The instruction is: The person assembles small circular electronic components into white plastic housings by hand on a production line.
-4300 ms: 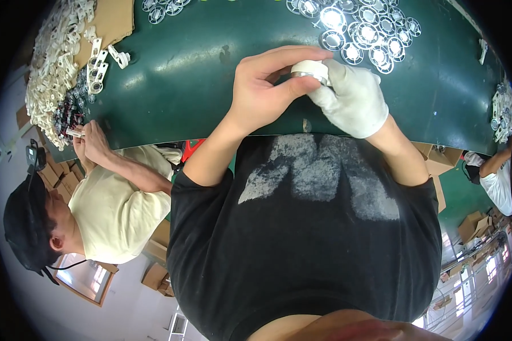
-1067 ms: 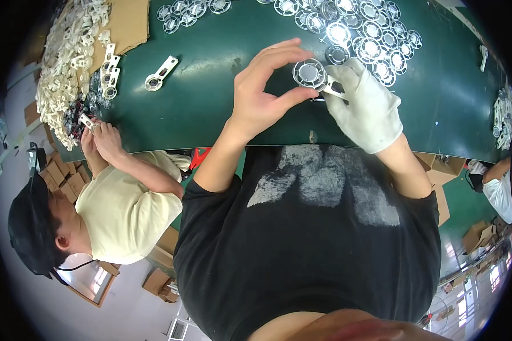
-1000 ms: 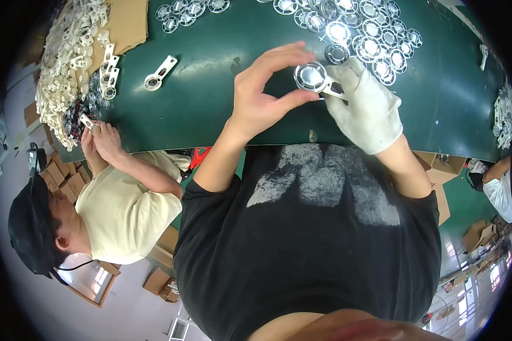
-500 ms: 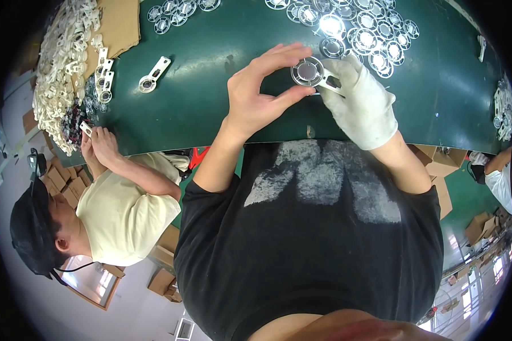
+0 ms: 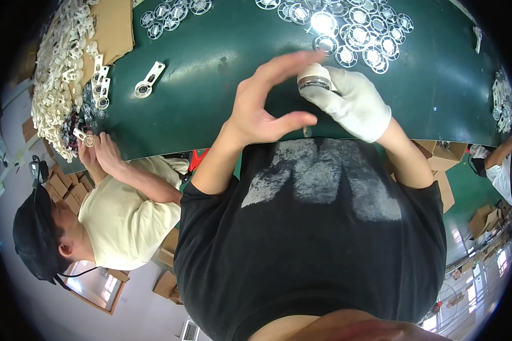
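Note:
My right hand [image 5: 358, 105], in a white glove, grips a white plastic handle with a round spoked grille [image 5: 315, 83] above the green table. The round head is now tilted and seen nearly edge-on; the handle is mostly hidden by the glove. Bare and spread, my left hand [image 5: 255, 111] curves around the left side of the part, with thumb and fingers apart from it. Beyond my hands lies a spread of shiny spoked rings [image 5: 359, 35]. A similar white handled part [image 5: 149, 80] rests alone to the left.
White plastic parts are heaped [image 5: 54, 85] at the far left beside a cardboard sheet [image 5: 112, 28]. A co-worker's hands [image 5: 103, 154] handle a white part at the table's left edge. More rings [image 5: 173, 12] lie at the back left, and other parts [image 5: 503, 105] at the right.
My left hand has let go of the round head, its thumb dropping away. My right hand has turned the part from face-up to nearly edge-on.

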A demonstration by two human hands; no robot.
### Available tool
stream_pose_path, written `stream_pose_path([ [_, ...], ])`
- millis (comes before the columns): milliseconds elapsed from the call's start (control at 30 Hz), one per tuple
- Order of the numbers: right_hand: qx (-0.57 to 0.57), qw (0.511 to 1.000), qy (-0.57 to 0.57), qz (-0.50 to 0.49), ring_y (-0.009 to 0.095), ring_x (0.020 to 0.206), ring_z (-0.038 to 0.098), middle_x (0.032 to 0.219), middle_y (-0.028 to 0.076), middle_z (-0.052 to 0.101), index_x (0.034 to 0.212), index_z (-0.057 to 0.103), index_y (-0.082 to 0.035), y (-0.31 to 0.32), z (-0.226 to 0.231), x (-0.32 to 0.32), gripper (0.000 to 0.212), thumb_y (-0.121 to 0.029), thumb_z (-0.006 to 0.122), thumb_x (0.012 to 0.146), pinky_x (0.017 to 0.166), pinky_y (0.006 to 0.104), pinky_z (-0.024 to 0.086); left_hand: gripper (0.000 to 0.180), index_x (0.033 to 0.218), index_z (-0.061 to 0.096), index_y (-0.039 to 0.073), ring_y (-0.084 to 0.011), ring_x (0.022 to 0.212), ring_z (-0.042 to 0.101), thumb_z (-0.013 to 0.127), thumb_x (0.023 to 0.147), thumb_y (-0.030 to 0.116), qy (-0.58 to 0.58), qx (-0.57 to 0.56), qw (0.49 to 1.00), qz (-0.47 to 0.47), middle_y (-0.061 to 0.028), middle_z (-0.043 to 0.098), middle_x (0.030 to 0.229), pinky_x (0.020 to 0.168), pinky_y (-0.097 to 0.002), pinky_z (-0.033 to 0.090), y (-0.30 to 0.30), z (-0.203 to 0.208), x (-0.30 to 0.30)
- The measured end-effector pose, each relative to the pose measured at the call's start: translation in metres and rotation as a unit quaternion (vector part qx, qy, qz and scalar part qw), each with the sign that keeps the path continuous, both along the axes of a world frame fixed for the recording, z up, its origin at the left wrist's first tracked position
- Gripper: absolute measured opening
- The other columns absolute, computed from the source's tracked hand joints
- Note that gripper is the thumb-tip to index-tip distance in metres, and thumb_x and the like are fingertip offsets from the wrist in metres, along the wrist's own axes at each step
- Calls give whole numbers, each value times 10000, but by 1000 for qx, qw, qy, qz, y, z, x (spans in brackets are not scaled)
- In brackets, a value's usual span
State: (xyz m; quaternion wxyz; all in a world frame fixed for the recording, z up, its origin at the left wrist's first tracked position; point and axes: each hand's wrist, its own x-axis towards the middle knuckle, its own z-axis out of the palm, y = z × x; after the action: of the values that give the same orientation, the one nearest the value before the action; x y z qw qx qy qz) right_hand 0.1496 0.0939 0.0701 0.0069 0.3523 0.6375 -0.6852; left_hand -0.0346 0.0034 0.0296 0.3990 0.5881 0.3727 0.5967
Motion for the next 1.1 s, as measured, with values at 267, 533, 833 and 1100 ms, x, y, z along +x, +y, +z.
stream_pose_path([
  [267,405,914,19,19,334,689,711,745,115,706,1010,715,-119,-13,-14,1,291,-399,649,967,606,416,569,385,1196,685,-76,-288,1249,622,750,946,210,-65,-142,986,-50,-229,659,1306,1031,-378,504,6,5,-1],
  [533,356,931,-6,-78,263,894,690,1062,138,692,1265,622,-43,-7,8,0,430,-227,754,899,777,371,560,274,1133,746,23,-80,835,588,664,1001,249,49,-244,967,45,-6,657,1047,768,-254,498,76,17,-90],
  [833,312,946,26,-88,284,936,721,1062,177,732,1180,672,9,-5,14,3,267,-125,677,949,869,364,553,464,1444,507,0,-208,1113,663,621,1027,167,205,-171,896,355,-148,651,1279,893,-305,547,104,27,-204],
  [1100,295,953,25,-65,271,978,726,1093,185,735,1164,677,10,-4,1,8,252,-100,686,938,897,348,553,509,1307,651,75,-355,1015,679,806,835,182,487,-397,675,385,-206,687,1134,893,-434,537,-82,21,-207],
])
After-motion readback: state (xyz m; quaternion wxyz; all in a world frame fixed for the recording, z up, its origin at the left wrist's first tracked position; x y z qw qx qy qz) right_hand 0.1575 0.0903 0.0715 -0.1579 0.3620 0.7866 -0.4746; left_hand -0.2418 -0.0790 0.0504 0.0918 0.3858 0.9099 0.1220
